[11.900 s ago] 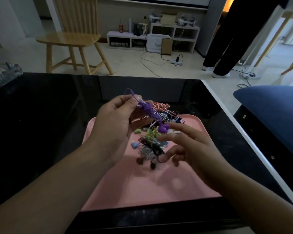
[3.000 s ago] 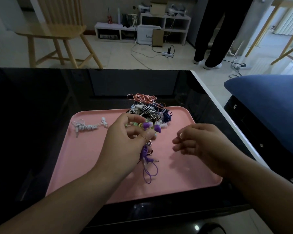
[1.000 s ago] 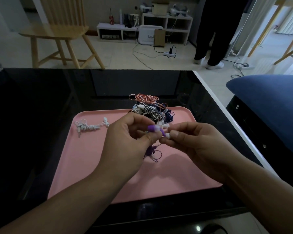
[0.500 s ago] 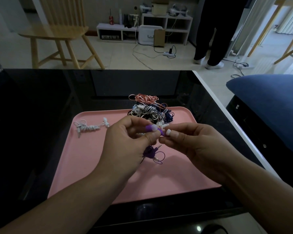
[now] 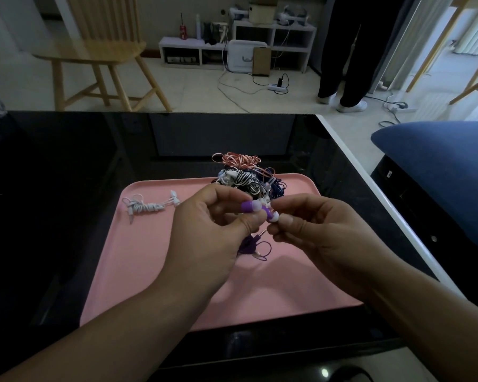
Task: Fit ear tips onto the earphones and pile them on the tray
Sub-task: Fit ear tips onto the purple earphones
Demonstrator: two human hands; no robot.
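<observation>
Both hands work above a pink tray (image 5: 155, 260). My left hand (image 5: 213, 230) pinches the purple earphones (image 5: 247, 207) by their buds, and the bundled purple cord with its plug hangs below. One bud wears a pale tip. My right hand (image 5: 312, 230) pinches a small white ear tip (image 5: 273, 218) against the second purple bud. At the tray's far edge lies a heap of coiled earphones (image 5: 244, 176) in several colours. A bundled white pair (image 5: 149, 206) lies alone at the tray's far left.
The tray lies on a glossy black table (image 5: 53, 188) whose white right edge runs diagonally. A blue cushion (image 5: 442, 161) is to the right. Beyond the table are a wooden chair (image 5: 100, 53), low shelves and a standing person's legs (image 5: 340, 51).
Since three seconds ago my right hand closed in on the left and brought a white tip to the purple bud. Over the last second the hands barely moved.
</observation>
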